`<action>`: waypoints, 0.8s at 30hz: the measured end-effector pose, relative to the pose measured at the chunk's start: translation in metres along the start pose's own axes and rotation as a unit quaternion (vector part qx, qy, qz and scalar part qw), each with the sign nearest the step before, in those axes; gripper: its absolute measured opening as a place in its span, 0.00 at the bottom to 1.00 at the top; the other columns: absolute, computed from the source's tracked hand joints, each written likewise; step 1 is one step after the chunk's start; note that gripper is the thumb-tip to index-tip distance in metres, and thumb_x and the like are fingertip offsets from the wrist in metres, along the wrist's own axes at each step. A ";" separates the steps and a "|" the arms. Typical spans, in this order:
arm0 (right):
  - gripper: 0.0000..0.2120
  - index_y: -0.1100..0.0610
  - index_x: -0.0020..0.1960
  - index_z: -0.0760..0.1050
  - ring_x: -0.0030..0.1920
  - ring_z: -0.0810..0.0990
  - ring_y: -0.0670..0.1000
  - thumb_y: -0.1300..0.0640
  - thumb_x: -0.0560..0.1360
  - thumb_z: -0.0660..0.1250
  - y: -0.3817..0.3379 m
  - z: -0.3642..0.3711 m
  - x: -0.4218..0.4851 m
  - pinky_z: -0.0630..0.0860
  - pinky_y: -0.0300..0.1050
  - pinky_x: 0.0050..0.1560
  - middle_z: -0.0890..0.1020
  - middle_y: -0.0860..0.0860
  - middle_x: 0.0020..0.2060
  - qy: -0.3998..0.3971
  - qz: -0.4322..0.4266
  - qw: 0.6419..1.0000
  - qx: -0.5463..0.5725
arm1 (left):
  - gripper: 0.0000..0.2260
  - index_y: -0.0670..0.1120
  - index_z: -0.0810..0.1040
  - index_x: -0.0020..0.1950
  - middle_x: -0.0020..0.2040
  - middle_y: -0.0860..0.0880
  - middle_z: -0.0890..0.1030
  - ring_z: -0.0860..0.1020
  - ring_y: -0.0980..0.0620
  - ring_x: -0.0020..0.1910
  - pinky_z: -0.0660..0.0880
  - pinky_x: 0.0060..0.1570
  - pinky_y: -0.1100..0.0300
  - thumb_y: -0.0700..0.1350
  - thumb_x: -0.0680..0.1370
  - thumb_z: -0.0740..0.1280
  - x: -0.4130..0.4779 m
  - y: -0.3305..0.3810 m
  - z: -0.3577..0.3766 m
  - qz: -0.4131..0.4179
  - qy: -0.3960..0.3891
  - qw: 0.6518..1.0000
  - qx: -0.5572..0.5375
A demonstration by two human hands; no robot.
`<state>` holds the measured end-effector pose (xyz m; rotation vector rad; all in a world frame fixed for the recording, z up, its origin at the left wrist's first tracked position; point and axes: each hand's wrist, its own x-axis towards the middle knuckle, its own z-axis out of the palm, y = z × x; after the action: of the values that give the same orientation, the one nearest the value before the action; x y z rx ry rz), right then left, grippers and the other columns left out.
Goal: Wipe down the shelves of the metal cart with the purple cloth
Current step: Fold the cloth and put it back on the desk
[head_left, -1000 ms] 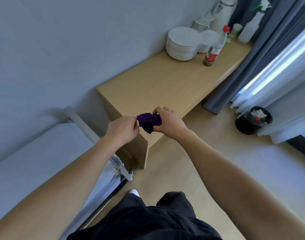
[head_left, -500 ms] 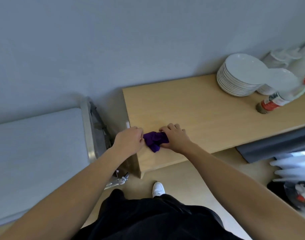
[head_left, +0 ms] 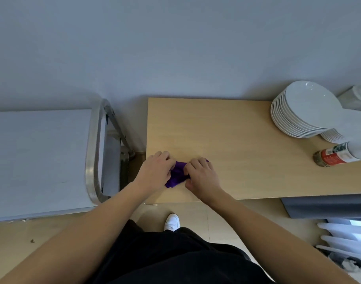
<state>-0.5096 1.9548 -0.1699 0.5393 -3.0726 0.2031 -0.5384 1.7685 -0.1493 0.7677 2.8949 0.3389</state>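
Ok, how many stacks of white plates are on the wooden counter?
2. A large stack sits on the counter at the right, by the wall; a smaller stack is beside it, partly hidden behind a bottle. More could lie past the frame edge.

The left hand (head_left: 155, 173) and right hand (head_left: 202, 177) grip the purple cloth (head_left: 177, 175), forearms outstretched.

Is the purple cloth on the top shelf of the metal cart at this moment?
No, the purple cloth lies on the wooden table beside the metal cart, held by the left hand and the right hand.
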 end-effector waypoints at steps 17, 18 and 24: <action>0.19 0.51 0.72 0.66 0.77 0.59 0.54 0.52 0.82 0.53 0.028 0.024 -0.030 0.60 0.49 0.74 0.66 0.50 0.74 -0.075 -0.042 0.993 0.078 | 0.31 0.48 0.46 0.79 0.79 0.39 0.47 0.47 0.35 0.77 0.49 0.75 0.43 0.62 0.80 0.45 -0.040 0.037 0.037 -0.027 -0.173 0.983 0.047; 0.20 0.51 0.74 0.63 0.78 0.55 0.54 0.51 0.83 0.51 0.027 0.026 -0.031 0.56 0.48 0.74 0.62 0.50 0.76 -0.083 -0.034 0.993 0.075 | 0.32 0.48 0.44 0.79 0.79 0.39 0.45 0.44 0.34 0.77 0.47 0.74 0.43 0.63 0.81 0.46 -0.041 0.033 0.042 -0.025 -0.161 0.985 0.049; 0.25 0.47 0.79 0.48 0.78 0.39 0.53 0.48 0.83 0.41 0.018 0.035 -0.012 0.33 0.61 0.73 0.47 0.49 0.79 -0.129 0.042 0.990 0.040 | 0.33 0.48 0.38 0.78 0.78 0.41 0.38 0.39 0.40 0.77 0.48 0.76 0.44 0.65 0.80 0.43 -0.025 -0.001 0.053 -0.004 -0.112 0.989 0.092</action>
<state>-0.5043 1.9705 -0.2076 0.4750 -3.3553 0.2803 -0.5083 1.7647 -0.1992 0.7667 2.7415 -0.0169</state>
